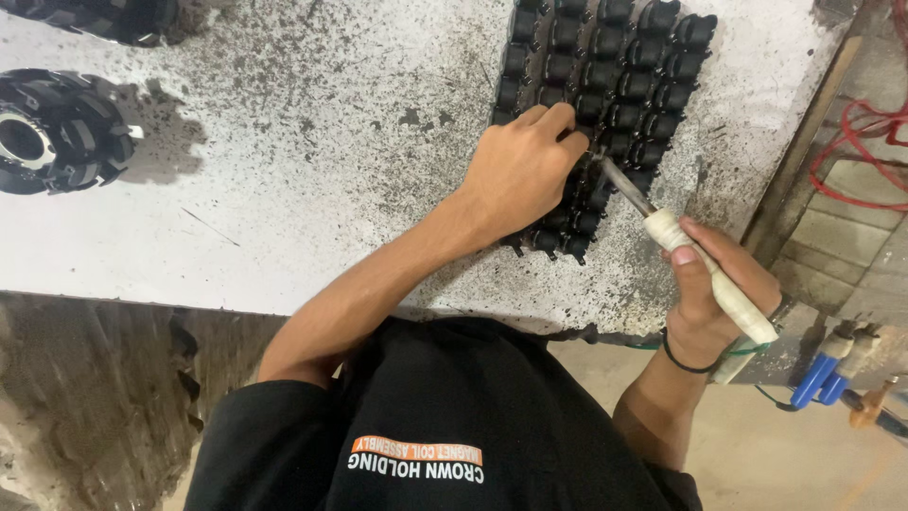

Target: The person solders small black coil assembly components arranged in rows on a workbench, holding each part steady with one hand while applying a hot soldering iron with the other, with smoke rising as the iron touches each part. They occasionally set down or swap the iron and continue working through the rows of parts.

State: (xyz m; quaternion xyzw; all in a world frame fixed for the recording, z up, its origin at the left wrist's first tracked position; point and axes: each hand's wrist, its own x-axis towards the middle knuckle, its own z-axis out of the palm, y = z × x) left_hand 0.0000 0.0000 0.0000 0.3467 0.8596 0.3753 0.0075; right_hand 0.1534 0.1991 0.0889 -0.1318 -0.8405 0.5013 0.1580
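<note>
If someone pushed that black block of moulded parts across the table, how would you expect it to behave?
The black block probably slides as one stiff piece, since its rows stay aligned under the left hand. It lies flat, so tipping seems unlikely. The gritty table likely adds drag.

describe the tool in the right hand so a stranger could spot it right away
On the speckled white worktable, find the black block of small parts at its far right. The tool slants from there into the right hand: a thin metal shaft with a pale tape-wrapped handle, unlike everything black nearby.

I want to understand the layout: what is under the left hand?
The left hand rests on a black block of small round parts on the speckled white table. The parts beneath the palm are covered.
</note>
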